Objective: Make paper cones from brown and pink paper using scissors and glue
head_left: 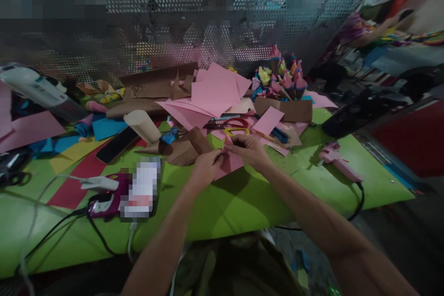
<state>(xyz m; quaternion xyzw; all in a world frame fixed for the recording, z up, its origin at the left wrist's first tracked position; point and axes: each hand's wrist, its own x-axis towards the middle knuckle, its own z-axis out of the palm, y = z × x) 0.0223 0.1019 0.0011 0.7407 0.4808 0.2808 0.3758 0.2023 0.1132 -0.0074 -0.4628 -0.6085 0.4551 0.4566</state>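
My left hand [205, 166] and my right hand [248, 149] both pinch one small pink paper piece [229, 163] just above the green table [243, 199]. The paper is bent up into a point between my fingertips. Fingers of both hands are closed on its edges. Behind the hands lie brown paper cones [183, 148], a stack of pink sheets [211, 92] and red-handled scissors [229, 124].
A pink glue gun [338, 161] with a black cord lies at the right. Left of my hands are a magenta device [107, 199] with cables, a black phone [118, 144] and a cream paper roll [142, 126]. Finished paper cones [280, 76] stand at the back by a perforated metal screen.
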